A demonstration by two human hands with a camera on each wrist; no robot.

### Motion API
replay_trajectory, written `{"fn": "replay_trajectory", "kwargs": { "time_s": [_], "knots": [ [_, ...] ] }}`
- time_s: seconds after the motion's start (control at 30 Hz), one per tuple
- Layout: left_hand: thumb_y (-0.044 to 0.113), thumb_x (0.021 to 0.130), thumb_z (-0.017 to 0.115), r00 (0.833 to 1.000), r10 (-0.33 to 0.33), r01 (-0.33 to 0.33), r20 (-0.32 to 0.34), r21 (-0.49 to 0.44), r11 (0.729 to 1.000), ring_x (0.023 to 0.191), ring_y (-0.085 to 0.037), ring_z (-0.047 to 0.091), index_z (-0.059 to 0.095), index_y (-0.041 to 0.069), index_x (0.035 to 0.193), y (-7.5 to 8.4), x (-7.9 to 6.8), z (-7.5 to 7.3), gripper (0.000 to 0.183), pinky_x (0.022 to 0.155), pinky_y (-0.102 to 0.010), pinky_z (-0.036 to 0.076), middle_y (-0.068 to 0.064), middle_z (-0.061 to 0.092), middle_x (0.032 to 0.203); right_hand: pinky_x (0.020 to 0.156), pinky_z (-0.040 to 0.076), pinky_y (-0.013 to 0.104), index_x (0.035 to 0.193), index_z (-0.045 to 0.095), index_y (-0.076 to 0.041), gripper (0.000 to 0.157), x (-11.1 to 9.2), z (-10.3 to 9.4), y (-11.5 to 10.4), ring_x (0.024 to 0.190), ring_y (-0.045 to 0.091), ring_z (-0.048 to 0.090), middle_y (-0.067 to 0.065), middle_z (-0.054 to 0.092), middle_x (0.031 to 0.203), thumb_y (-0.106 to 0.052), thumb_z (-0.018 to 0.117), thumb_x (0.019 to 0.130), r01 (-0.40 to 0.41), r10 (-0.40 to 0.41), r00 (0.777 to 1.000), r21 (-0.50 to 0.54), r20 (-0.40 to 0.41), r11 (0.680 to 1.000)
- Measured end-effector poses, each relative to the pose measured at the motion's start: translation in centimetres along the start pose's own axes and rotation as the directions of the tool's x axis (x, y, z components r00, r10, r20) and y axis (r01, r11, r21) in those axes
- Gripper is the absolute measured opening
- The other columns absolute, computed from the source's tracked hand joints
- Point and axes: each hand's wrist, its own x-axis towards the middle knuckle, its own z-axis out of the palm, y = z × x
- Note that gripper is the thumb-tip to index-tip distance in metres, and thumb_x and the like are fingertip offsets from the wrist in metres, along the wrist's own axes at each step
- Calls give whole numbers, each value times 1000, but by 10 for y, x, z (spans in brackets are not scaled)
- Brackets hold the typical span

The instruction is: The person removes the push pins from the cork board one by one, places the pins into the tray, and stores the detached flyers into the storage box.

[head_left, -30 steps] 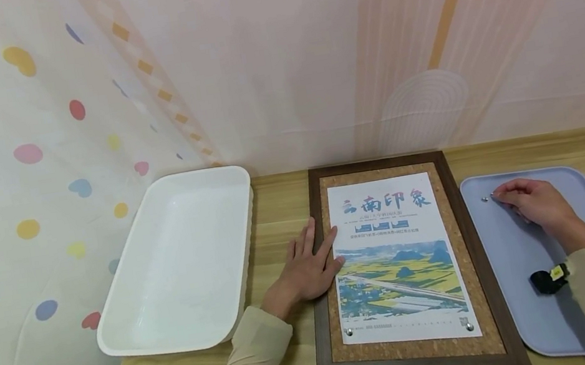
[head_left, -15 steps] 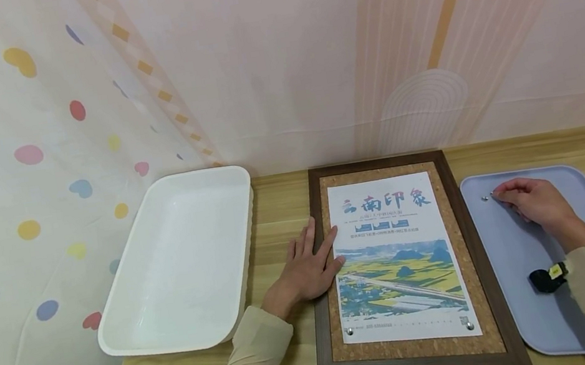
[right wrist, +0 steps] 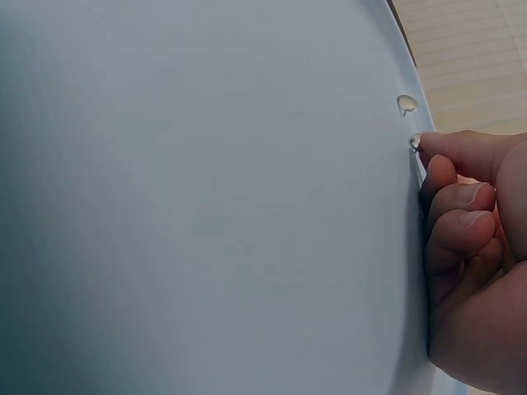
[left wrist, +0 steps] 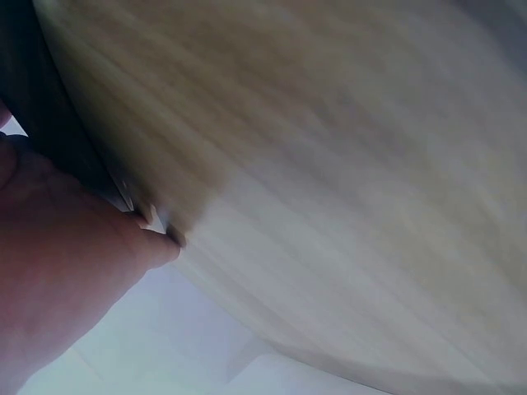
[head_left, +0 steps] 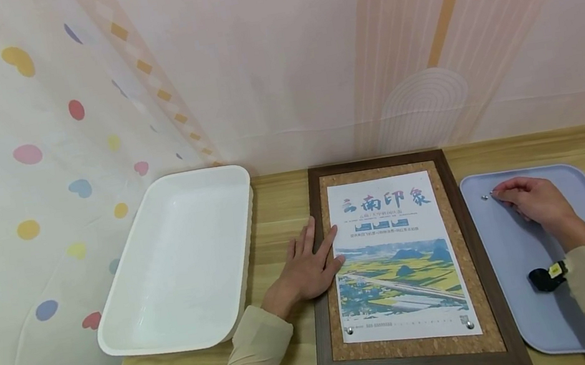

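Thumbtack (right wrist: 415, 142) pinched at the fingertips of the right hand (head_left: 537, 206), near the far left corner of the blue-gray tray (head_left: 516, 237), second tack (right wrist: 408, 104) just beside it. I'd guess it's light, hard and kinda slippery, so grab the shiny head, not the point. Left hand (head_left: 305, 269) is spread over the left edge of the framed corkboard (head_left: 425, 349), touching the poster (head_left: 398, 280), probably thin and easily creased. Wood-grain table (head_left: 275, 204), white tub (head_left: 179, 262) on the left, patterned backdrop (head_left: 273, 53) behind.
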Motion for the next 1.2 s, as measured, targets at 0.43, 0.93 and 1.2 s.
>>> {"fn": "replay_trajectory", "kwargs": {
  "time_s": [0.43,0.93,1.2],
  "knots": [
    [51,106,30,1000,3,-3,0,-4,1000,153,-32,-6,8,29,161,-3,2,1,64,120,-57,2,-13,-18,165,57,44,28,120,62,0,46,1,0,0,67,11,49,-9,55,77,-42,57,100,-2,2,1000,-19,-4,1000],
    [52,105,30,1000,0,0,20,2,1000,153,-33,-5,7,29,161,0,1,3,65,120,-57,2,-13,-18,165,58,42,28,131,56,-2,51,-10,-2,-7,70,9,47,-13,53,83,-42,58,99,14,-13,1000,18,-8,1000],
    [52,106,29,1000,-2,2,17,2,1000,153,-33,-6,5,29,161,0,1,-2,65,120,-56,1,-13,-19,164,58,45,25,123,60,-2,39,-32,9,-45,72,9,50,-15,56,86,-32,61,99,214,-213,977,2,-8,977]
  ]
}}
